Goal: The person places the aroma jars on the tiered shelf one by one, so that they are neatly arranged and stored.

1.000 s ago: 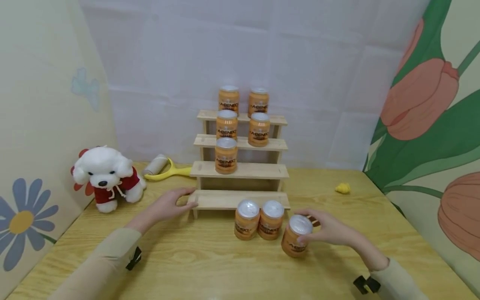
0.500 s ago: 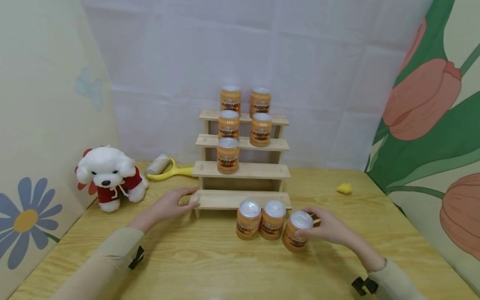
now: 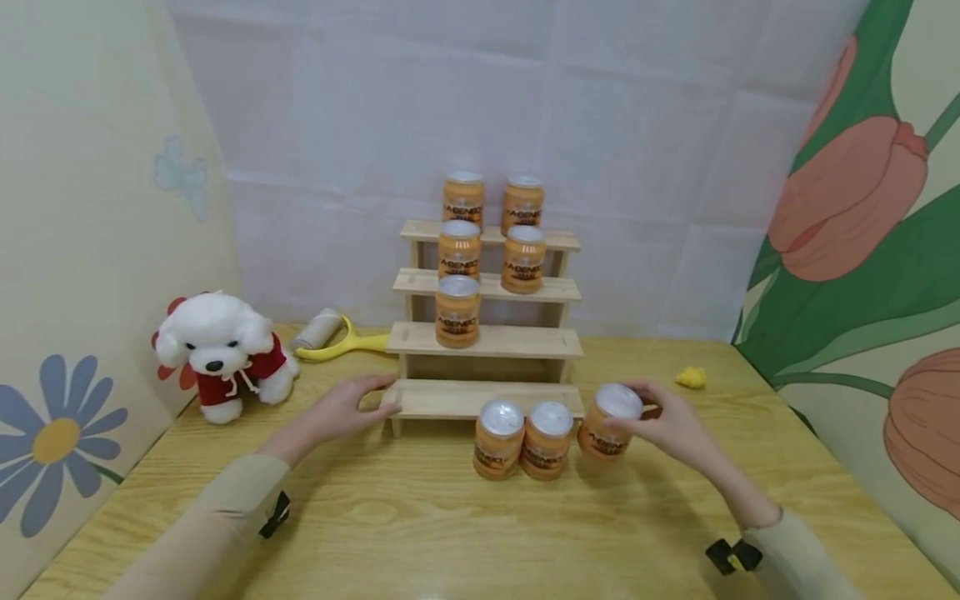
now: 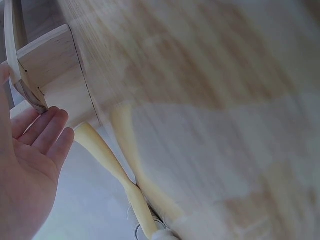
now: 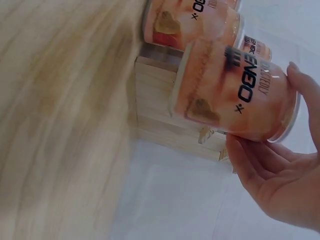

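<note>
One can (image 3: 609,427) is gripped by the right hand (image 3: 671,421), right of centre in the lower half of the head view, just beside the right end of the lowest step (image 3: 442,400) of a wooden stand (image 3: 525,342). The fingers (image 5: 242,160) of that hand bend round the can's upper part with the thumb opposite, parted only as wide as the can itself. Its long axis is near upright, leaning slightly to the right of the frame, and in the right wrist view its base appears to be off the counter (image 3: 450,533).

The relation that seems to matter most for moving this can is its place against that step: the step lies to its left and a little higher in the frame, while two cans (image 3: 498,442) stand side by side before the step's right half. The right hand is clearly the nearer one.

At the step's left end, the left hand (image 3: 341,408) holds the board between thumb and lightly bent fingers. Five more cans (image 3: 457,312) stand on the upper three steps. At the left of the frame sits a plush dog (image 3: 225,354).
</note>
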A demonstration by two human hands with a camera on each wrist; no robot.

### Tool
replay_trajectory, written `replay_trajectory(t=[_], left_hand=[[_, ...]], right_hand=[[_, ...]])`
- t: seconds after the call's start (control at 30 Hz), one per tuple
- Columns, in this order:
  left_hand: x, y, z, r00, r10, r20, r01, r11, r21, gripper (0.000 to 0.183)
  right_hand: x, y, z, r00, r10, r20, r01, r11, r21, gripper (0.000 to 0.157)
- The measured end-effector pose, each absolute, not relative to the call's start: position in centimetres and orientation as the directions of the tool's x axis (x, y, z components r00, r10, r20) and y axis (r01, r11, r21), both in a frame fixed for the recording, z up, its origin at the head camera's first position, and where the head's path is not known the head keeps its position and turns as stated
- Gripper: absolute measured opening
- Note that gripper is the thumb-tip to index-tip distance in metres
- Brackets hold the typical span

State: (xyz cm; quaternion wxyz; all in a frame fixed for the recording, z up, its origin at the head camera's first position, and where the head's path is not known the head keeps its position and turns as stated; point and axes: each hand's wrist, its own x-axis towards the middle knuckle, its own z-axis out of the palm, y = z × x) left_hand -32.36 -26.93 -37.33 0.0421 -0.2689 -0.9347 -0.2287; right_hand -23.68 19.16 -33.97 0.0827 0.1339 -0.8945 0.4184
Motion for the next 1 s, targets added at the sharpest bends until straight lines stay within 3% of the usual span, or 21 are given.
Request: replay_trajectory(t=[0.2,0.73,1.0], left_hand=[[-32.4,-27.0,-37.3,-0.849,0.485,0.209,0.527,0.748,0.404,0.065],[-32.3,-27.1,-37.7,-0.852,0.476,0.216,0.523,0.756,0.394,0.065],[-32.4,-27.0,-37.6,-0.851,0.476,0.222,0.525,0.759,0.386,0.066]], right_hand=[[-24.5,18.7,-32.7,-0.926,-0.116,0.359,-0.355,0.593,-0.723,0.053],[-27.7,16.3,-30.4,-0.924,-0.041,0.38,-0.351,0.488,-0.799,0.061],[-29.4,13.9,-29.4,-0.913,-0.017,0.407,-0.379,0.401,-0.834,0.056]])
